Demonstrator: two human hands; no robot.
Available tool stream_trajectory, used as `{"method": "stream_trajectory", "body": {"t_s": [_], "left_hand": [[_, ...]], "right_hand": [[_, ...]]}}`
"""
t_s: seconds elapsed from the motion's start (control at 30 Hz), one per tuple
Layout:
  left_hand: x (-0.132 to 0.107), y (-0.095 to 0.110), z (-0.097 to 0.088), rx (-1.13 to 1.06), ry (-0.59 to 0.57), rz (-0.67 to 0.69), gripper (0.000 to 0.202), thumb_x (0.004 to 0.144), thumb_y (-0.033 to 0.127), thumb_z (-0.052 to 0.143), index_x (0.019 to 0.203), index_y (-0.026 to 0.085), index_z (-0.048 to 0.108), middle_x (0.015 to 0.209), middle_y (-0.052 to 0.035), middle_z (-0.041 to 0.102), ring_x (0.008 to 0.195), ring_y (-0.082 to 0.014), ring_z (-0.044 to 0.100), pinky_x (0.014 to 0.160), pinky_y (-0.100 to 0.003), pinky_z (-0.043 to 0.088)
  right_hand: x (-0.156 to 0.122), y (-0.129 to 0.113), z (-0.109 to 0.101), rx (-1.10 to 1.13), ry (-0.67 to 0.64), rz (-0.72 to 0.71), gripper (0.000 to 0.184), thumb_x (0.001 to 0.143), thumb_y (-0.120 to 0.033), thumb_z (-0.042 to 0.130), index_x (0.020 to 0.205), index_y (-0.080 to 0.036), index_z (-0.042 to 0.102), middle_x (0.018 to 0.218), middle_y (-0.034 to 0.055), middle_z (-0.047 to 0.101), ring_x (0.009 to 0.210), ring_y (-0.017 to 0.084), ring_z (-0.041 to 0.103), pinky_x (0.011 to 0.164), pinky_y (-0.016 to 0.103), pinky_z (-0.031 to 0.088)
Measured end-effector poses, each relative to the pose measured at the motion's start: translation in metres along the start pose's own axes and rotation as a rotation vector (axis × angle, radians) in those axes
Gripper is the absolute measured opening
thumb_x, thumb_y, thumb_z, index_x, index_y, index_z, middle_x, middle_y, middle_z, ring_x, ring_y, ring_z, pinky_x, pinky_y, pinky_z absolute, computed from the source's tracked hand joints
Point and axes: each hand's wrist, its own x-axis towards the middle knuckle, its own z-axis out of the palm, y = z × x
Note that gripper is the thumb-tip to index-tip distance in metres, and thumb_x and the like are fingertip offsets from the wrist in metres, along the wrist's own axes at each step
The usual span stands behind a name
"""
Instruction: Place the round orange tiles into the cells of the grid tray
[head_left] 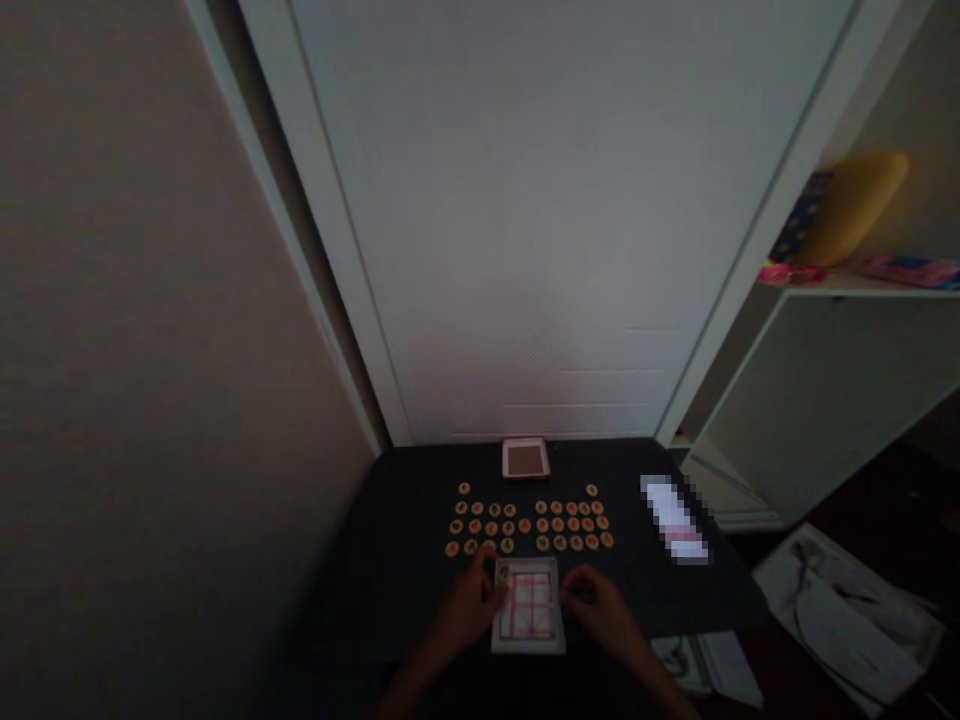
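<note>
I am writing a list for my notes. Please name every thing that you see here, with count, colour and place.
table: one, black, before the door
door: one, white, behind the table
round pieces: many, orange-brown, in rows mid-table
box: one, brown, pale rim, table's far edge
blurred thing: one, white, table's right side
shelf: one, white, far right
cushion: one, yellow, on the shelf
papers: some, white, floor at right
board: one, white, red lines, between the hands
left hand: at the board's left edge
right hand: at the board's right edge
</note>
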Motion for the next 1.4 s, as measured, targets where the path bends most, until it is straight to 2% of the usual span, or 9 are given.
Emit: {"method": "stream_trajectory", "body": {"t_s": [0.17, 0.5, 0.67, 0.73, 0.83, 1.1, 1.23, 1.4], "left_hand": [[-0.003, 0.000, 0.005, 0.037, 0.058, -0.007, 0.043, 0.095, 0.036, 0.046, 0.135, 0.021, 0.041, 0.080, 0.0014, 0.069, 0.073, -0.0173, 0.067, 0.060, -0.023, 0.038], [0.001, -0.005, 0.003, 0.008, 0.034, 0.034, 0.049, 0.097, 0.041, 0.042, 0.140, 0.018, 0.037, 0.083, -0.0007, 0.069, 0.076, -0.0184, 0.067, 0.064, -0.024, 0.040], [-0.003, -0.005, 0.006, 0.039, 0.025, 0.043, 0.059, 0.091, 0.045, 0.052, 0.141, 0.021, 0.036, 0.083, 0.0011, 0.068, 0.074, -0.0176, 0.066, 0.061, -0.024, 0.039], [-0.005, -0.005, 0.006, 0.072, 0.037, 0.039, 0.060, 0.089, 0.042, 0.055, 0.142, 0.022, 0.034, 0.085, 0.0014, 0.068, 0.074, -0.0174, 0.066, 0.061, -0.024, 0.039], [-0.006, -0.003, 0.005, 0.091, 0.032, 0.037, 0.058, 0.089, 0.038, 0.054, 0.142, 0.024, 0.034, 0.086, 0.0021, 0.068, 0.076, -0.0169, 0.066, 0.062, -0.024, 0.038], [-0.004, -0.005, 0.004, 0.045, 0.033, 0.072, 0.057, 0.089, 0.042, 0.053, 0.139, 0.021, 0.038, 0.082, 0.0004, 0.067, 0.073, -0.0187, 0.065, 0.062, -0.026, 0.041], [0.005, -0.012, -0.011, -0.088, 0.128, 0.148, 0.057, 0.091, 0.046, 0.051, 0.138, 0.016, 0.040, 0.079, -0.0008, 0.067, 0.071, -0.0197, 0.065, 0.067, -0.028, 0.047], [0.031, -0.028, -0.059, -0.200, 0.303, 0.154, 0.050, 0.090, 0.051, 0.052, 0.128, 0.018, 0.050, 0.083, -0.0029, 0.071, 0.075, -0.0209, 0.070, 0.069, -0.031, 0.054]], "right_hand": [[-0.001, 0.006, 0.003, 0.000, 0.014, -0.059, 0.016, 0.076, -0.036, 0.064, 0.078, -0.020, 0.063, 0.079, 0.0031, 0.070, 0.077, 0.021, 0.067, 0.069, 0.028, 0.051], [-0.008, 0.009, 0.005, 0.010, 0.050, -0.077, 0.020, 0.078, -0.039, 0.063, 0.082, -0.020, 0.063, 0.084, 0.0048, 0.071, 0.079, 0.022, 0.068, 0.071, 0.029, 0.051], [-0.009, 0.010, 0.008, 0.014, 0.067, -0.099, 0.020, 0.079, -0.040, 0.062, 0.082, -0.020, 0.063, 0.083, 0.0053, 0.071, 0.080, 0.022, 0.068, 0.074, 0.029, 0.051], [-0.009, 0.010, 0.010, 0.007, 0.080, -0.109, 0.019, 0.080, -0.039, 0.061, 0.082, -0.020, 0.064, 0.083, 0.0054, 0.071, 0.080, 0.022, 0.068, 0.074, 0.029, 0.051], [-0.010, 0.010, 0.013, 0.004, 0.094, -0.097, 0.017, 0.079, -0.036, 0.061, 0.082, -0.020, 0.065, 0.080, 0.0048, 0.071, 0.079, 0.022, 0.068, 0.073, 0.028, 0.051], [-0.012, 0.009, 0.019, 0.014, 0.160, -0.098, 0.018, 0.078, -0.036, 0.061, 0.081, -0.020, 0.067, 0.080, 0.0051, 0.073, 0.078, 0.024, 0.069, 0.071, 0.029, 0.051], [-0.013, 0.007, 0.021, 0.010, 0.176, -0.114, 0.020, 0.080, -0.038, 0.060, 0.080, -0.020, 0.069, 0.079, 0.0047, 0.074, 0.078, 0.023, 0.069, 0.072, 0.028, 0.051], [-0.014, 0.005, 0.021, 0.024, 0.186, -0.118, 0.026, 0.082, -0.043, 0.059, 0.081, -0.020, 0.069, 0.079, 0.0056, 0.074, 0.078, 0.024, 0.069, 0.072, 0.029, 0.051]]}}
